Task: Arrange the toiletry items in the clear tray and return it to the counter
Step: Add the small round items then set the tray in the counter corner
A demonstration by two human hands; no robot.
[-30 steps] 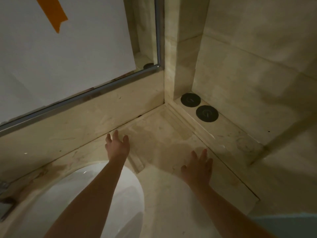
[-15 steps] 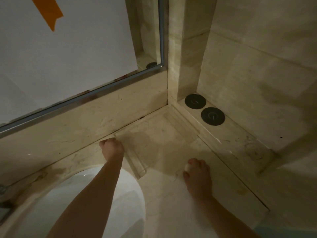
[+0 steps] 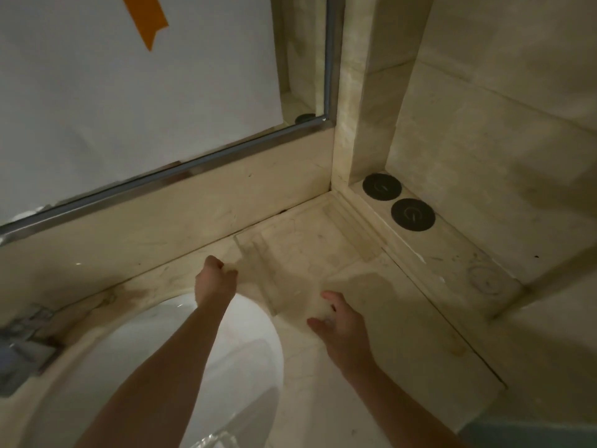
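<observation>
The clear tray (image 3: 290, 270) lies on the marble counter (image 3: 387, 334) in the corner beside the sink and looks empty. It is see-through and hard to make out. My left hand (image 3: 214, 281) is closed on the tray's left edge. My right hand (image 3: 340, 321) holds the tray's near right corner between thumb and forefinger. No toiletry items show in this view.
A white sink basin (image 3: 200, 367) sits under my left arm, with a metal tap (image 3: 22, 344) at the far left. Two black round discs (image 3: 397, 202) rest on a raised ledge at the right wall. A paper-covered mirror (image 3: 129, 92) rises behind the counter.
Both hands went from open and reaching to closed on the tray's edges. The tray has shifted a little toward me, its near end now by the sink rim.
</observation>
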